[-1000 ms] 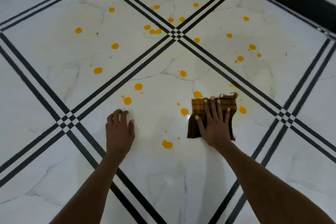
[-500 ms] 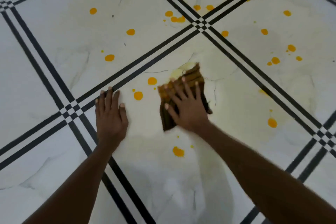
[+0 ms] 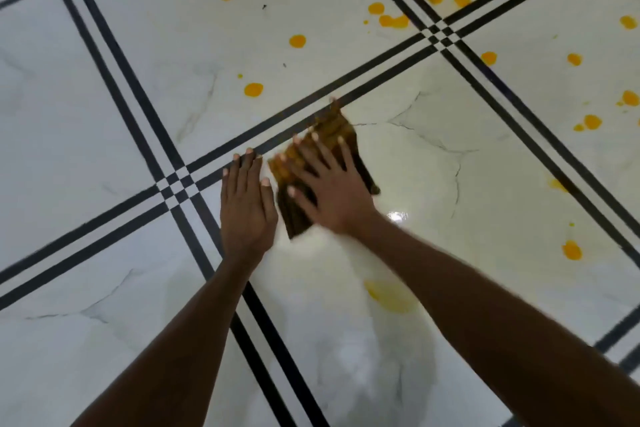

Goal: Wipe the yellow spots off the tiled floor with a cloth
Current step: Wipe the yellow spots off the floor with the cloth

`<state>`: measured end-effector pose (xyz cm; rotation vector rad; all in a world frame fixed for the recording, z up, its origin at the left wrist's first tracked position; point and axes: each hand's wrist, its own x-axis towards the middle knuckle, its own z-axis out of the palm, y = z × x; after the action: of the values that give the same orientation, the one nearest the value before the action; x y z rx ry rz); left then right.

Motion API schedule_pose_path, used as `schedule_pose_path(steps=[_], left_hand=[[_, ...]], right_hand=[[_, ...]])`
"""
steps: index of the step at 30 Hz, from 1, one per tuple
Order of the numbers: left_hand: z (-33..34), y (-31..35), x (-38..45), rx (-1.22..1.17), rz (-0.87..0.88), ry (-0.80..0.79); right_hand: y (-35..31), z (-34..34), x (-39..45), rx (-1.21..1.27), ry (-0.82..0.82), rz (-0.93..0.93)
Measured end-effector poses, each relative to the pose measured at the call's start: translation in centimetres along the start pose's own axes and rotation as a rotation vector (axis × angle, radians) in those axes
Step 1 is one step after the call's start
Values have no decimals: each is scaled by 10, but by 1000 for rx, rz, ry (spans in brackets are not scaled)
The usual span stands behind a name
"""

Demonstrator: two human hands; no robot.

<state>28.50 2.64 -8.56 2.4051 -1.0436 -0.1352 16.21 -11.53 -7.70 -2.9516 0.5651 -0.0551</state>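
Observation:
A folded brown and yellow checked cloth (image 3: pixel 332 130) lies on the white tiled floor (image 3: pixel 104 80) near a black stripe. My right hand (image 3: pixel 329 184) presses flat on the cloth with its fingers spread. Just left of the cloth, my left hand (image 3: pixel 246 204) rests flat on the floor, its fingertips on the black stripe. Several yellow spots (image 3: pixel 253 89) dot the tiles beyond the cloth and to the right. A pale yellow smear (image 3: pixel 391 296) shows between my forearms, partly hidden by my right arm.
Black triple stripes (image 3: pixel 176 184) cross the floor diagonally and meet in small checked crossings. More yellow spots (image 3: pixel 571 250) lie at the right, one near my right forearm. A bright light reflection (image 3: pixel 397 216) sits beside my right wrist.
My right hand has slid the cloth to the left, up against my left hand, over the two spots that lay between them. The view has shifted right and closer.

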Motion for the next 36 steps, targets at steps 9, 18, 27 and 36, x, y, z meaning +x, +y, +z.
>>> schedule_pose_path(steps=[9, 18, 27, 36], left_hand=[[2, 8, 1, 45, 4, -3], [-3, 3, -2, 10, 39, 4], [-3, 0, 1, -61, 21, 21], [-3, 4, -2, -3, 12, -11]], right_hand=[[160, -30, -11, 10, -21, 516], [4, -10, -138, 56, -23, 153], [-60, -7, -68, 171, 21, 114], [-21, -14, -179, 77, 59, 658]])
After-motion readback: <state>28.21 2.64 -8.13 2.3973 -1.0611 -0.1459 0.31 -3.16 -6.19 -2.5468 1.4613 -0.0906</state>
